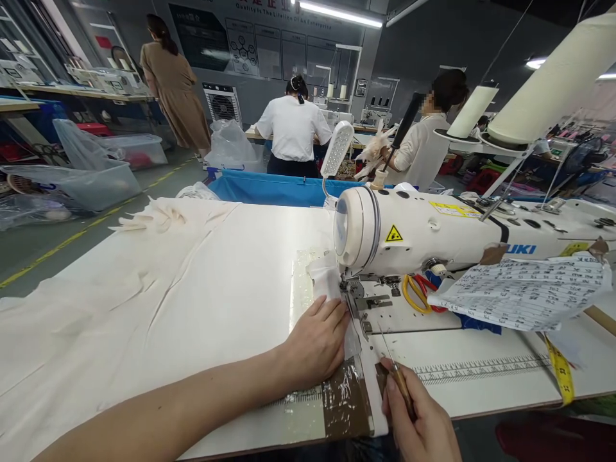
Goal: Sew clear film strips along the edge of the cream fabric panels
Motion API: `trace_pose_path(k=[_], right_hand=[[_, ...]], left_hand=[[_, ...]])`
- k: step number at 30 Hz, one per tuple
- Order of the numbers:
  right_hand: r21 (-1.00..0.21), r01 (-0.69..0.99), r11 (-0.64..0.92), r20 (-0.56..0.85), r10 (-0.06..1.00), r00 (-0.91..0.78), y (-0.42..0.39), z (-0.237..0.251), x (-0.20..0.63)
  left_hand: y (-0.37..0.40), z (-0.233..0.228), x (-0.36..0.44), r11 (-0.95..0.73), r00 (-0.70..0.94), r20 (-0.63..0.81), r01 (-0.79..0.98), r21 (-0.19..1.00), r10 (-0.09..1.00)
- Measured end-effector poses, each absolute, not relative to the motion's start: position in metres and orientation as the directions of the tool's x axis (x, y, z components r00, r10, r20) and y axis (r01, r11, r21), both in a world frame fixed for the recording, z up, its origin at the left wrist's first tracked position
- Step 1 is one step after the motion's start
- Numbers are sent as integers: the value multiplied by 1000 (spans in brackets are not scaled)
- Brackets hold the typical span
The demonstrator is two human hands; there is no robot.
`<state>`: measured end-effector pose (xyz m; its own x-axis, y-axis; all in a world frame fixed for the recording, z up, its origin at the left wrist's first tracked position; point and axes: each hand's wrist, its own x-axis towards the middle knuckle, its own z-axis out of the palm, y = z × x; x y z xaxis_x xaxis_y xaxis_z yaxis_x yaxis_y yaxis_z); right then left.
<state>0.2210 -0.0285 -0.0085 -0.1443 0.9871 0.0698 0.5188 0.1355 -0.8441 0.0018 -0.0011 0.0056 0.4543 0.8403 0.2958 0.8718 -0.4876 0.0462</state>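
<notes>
Head camera looks down on a narrow white strip of cloth (353, 340) that runs under the presser foot (355, 296) of my sewing machine (433, 234) and back toward me across the table (481, 378). My left hand (315, 343) lies flat on that strip, palm down, fingers together and stretched toward the foot, the fingertips just beside it. The forearm comes in from the lower left, low over the table. My right hand (418, 420) sits at the near edge of the table, curled closed around the wooden handle of a thin pointed awl (392, 359). Its metal tip points up toward the foot and lies just right of the strip, close to it; I cannot tell whether it touches the cloth.

Brown tape (344, 401) sticks to the table under the near end of the strip. To the left a large cream sheet of fabric (144, 301) spreads over the table. Right of the needle, yellow-handled scissors (418, 292) lie beneath the machine arm, beside a printed paper sheet (524, 292). A yellow measuring tape (561, 372) hangs over the table edge.
</notes>
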Motion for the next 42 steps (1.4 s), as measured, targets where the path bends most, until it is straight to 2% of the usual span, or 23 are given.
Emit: trace_pose_path(k=[19,25,31,34,36,39,42], right_hand=[[-859,496,126,76,990,-121,-31,-5,219],[-845,518,132,67,988,-142,-30,-3,218],[-823,556,112,87,994,-73,-31,7,210],[-799,562,213,161,977,-141,-28,10,203],[-759,542,361,269,932,-243,-23,9,197],[-620,512,595,428,803,-415,-14,5,185],[-433,565,702,479,711,-515,-5,2,174]], left_hand=[[-4,8,5,-474,430,287,875,102,856],[-3,6,4,-479,431,313,872,96,847],[4,3,0,-478,433,330,876,63,839],[8,4,-1,-470,427,331,881,58,841],[11,5,-2,-459,415,334,886,63,846],[15,7,-4,-443,395,322,892,89,860],[19,7,-6,-448,398,305,887,114,865]])
